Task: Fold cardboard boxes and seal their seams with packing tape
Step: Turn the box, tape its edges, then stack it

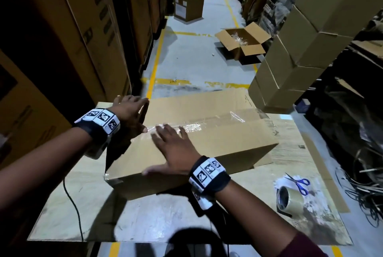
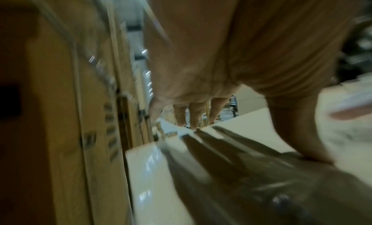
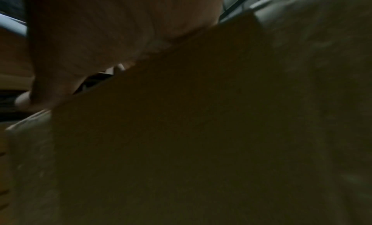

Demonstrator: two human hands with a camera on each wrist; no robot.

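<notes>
One closed cardboard box (image 1: 207,132) in the middle of the table (image 1: 145,215), lying slightly turned, with one strip of clear tape (image 1: 196,125) along the top seam. Two hands on it. Left hand (image 1: 129,115) at the left end of the box, fingers straight and spread, thumb pressing the end of the tape; nothing gripped. Right hand (image 1: 175,151) flat on the top near the front edge, fingers (image 1: 163,133) wide apart and reaching the tape, thumb along the front edge; also nothing gripped. One marker band on each wrist.

On the far left, tall stacked cartons (image 1: 72,29), close to the table. Behind the table, on the aisle floor, two open boxes: one upright box (image 1: 189,6) far back, one low box (image 1: 242,43) with flaps spread. To the right of these, one leaning stack of four closed boxes (image 1: 300,49), close to the far right corner of the table. On the right part of the table, one tape roll (image 1: 289,198) and one pair of blue-handled scissors (image 1: 299,182), just beside each other, well apart from the box. Further right, dark tangled straps (image 1: 362,184) on the floor.

Left wrist view blurred: only palm, fingers and shiny tape readable. Right wrist view very dark, mostly filled by the box side; fingers hard to make out there. Left end of the box partly hidden behind the left wrist.
</notes>
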